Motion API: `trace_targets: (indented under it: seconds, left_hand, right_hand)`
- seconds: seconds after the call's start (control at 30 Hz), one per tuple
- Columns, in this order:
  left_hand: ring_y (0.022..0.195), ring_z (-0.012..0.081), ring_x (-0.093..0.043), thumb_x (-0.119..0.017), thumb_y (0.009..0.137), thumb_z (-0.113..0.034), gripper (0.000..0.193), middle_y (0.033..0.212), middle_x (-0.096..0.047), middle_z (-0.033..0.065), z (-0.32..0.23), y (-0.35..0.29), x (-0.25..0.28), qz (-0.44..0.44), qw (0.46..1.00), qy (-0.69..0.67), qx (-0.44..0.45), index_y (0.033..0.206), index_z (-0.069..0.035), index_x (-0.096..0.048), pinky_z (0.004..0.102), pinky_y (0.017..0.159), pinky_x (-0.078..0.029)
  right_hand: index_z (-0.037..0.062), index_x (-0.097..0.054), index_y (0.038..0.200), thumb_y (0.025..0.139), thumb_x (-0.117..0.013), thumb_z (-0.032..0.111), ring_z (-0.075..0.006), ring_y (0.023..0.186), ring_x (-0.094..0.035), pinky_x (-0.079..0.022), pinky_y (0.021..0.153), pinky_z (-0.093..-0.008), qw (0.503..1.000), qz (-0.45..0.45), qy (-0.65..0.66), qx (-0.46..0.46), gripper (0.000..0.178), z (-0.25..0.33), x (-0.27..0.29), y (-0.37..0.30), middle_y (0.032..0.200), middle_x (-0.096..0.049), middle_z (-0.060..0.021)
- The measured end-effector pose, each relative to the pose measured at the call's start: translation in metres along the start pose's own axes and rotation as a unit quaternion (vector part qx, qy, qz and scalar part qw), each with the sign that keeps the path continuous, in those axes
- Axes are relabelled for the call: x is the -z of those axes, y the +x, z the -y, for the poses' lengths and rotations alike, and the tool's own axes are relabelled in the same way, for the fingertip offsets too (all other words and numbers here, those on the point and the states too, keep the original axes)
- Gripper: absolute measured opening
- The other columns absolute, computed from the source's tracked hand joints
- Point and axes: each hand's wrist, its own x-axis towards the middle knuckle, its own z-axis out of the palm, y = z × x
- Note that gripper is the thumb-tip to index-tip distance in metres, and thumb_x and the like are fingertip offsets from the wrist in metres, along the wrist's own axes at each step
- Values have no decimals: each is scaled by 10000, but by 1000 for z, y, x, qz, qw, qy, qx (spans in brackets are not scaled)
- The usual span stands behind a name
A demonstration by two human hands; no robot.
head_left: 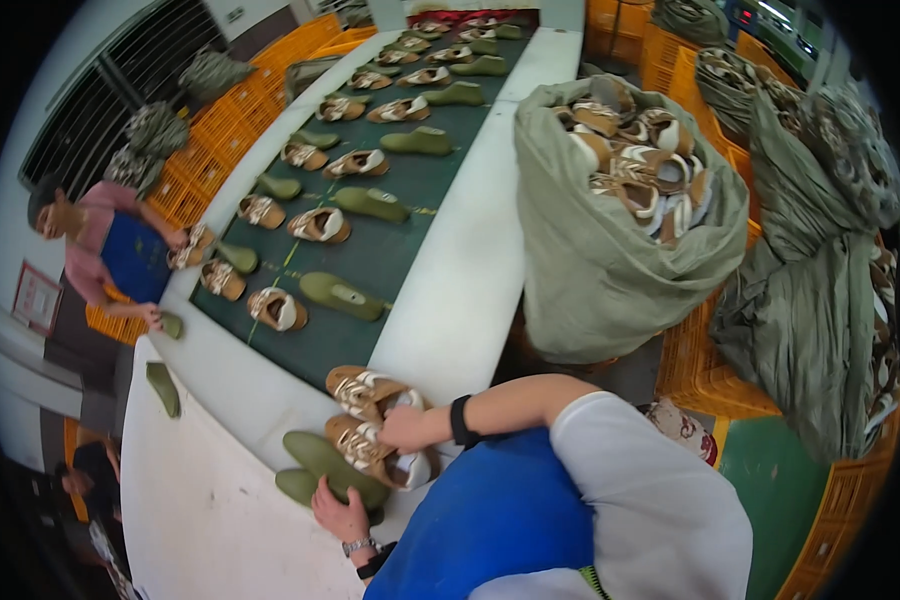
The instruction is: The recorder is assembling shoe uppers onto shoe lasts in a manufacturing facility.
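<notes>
Shoe lasts [322, 468], olive green, lie at the lower centre of the frame under the left hand [338, 512], fingers curled over them, while just right the right hand [406, 428] pinches a tan sneaker [380, 455] on the white table [220, 500].

Left hand [338, 514]: fingers tucked under the olive shoe last [332, 467], so grip can't be confirmed. Right hand [406, 428]: fingertips buried in the opening of the tan shoe [378, 452], contact inside unseen. A second last [298, 485] mostly covered by the first one. The wearer's blue apron [490, 520] blocks the table edge [220, 520] below the hands. Sack [610, 270] hides most of its shoes, only the top layer shows. Far end of the conveyor belt [390, 240]: pairs too small to tell apart. Lower-left person [88, 480] cut off by the dark fisheye rim.
</notes>
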Motion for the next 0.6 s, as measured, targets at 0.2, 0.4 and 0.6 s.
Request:
trace_targets:
  seconds: [0.2, 0.4, 0.6]
  left_hand:
    - [1120, 407, -382, -594, 725, -249, 533, 1161, -477, 178, -30, 2, 1, -18, 984, 157, 79, 1196, -48, -445, 528, 937, -286]
    - [1199, 463, -262, -689, 676, -267, 658, 1288, -323, 257, -117, 35, -16, 104, 978, -36, -177, 1231, -47, -410, 530, 985, -239]
    - [1211, 460, -269, -728, 631, -206, 568, 1336, -242, 272, -126, 35, -58, 120, 968, -58, -213, 1100, -21, -468, 517, 942, -312]
  right_hand:
    - [114, -583, 951, 700, -649, 370, -304, 845, -576, -447, 703, -424, 994, 39, 84, 51, 364, -13, 36, -17, 881, -615, -131]
    - [91, -613, 922, 758, -546, 201, -280, 860, -578, -460, 750, -379, 906, -379, 185, -27, 209, -85, 164, -124, 885, -608, -106]
    - [78, -614, 939, 741, -567, 178, -294, 839, -559, -456, 756, -371, 672, -509, -272, -463, 227, -216, 270, -299, 811, -590, -119]
